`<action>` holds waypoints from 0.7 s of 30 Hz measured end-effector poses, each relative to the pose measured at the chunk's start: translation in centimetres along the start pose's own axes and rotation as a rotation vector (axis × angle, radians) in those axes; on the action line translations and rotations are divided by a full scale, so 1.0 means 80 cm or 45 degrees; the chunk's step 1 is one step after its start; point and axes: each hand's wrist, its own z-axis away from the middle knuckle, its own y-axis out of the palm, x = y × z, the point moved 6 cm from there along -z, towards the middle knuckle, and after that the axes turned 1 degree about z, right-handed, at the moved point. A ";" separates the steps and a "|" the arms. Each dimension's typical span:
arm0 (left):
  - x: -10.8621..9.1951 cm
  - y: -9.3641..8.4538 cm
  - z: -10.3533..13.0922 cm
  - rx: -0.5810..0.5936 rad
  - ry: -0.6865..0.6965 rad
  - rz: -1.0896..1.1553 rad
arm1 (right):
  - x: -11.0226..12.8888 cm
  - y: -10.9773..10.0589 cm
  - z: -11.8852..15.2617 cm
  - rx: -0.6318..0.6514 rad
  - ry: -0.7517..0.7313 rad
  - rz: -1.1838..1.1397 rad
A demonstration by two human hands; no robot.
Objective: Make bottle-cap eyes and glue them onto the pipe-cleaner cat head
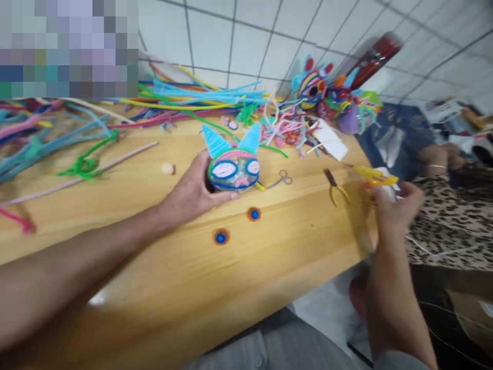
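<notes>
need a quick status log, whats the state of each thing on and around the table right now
left hand: shut on cat head, holding it upright on the table
cat head: upright, face toward camera
right hand: at the table's right edge, gripping the glue gun
glue gun: held, blurred
scissors: lying flat, untouched
pliers: lying flat, handles apart
two round coils: loose on table
pipe cleaners: scattered pile

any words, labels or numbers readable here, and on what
None can be read.
The white paper slip by the pipe cleaners shows no legible print.
The yellow glue gun at the right hand is too blurred to show a brand.
</notes>
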 end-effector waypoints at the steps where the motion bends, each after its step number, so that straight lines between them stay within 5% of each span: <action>1: 0.001 -0.001 -0.001 -0.008 0.054 0.014 | 0.013 -0.013 0.011 -0.075 0.014 -0.002; 4: 0.010 -0.003 -0.002 -0.025 0.090 -0.023 | 0.094 -0.026 0.054 0.066 -0.231 -0.073; 8: 0.012 -0.005 -0.001 -0.049 0.126 -0.036 | 0.239 0.004 0.137 0.685 -0.788 -0.303; 11: 0.010 -0.004 -0.001 -0.046 0.176 -0.032 | 0.309 0.028 0.180 0.859 -1.059 -0.372; 14: 0.009 -0.002 -0.001 -0.040 0.200 -0.021 | 0.335 0.051 0.196 0.931 -1.127 -0.341; 21: 0.010 -0.001 -0.002 -0.041 0.223 -0.025 | 0.340 0.069 0.201 1.009 -1.105 -0.279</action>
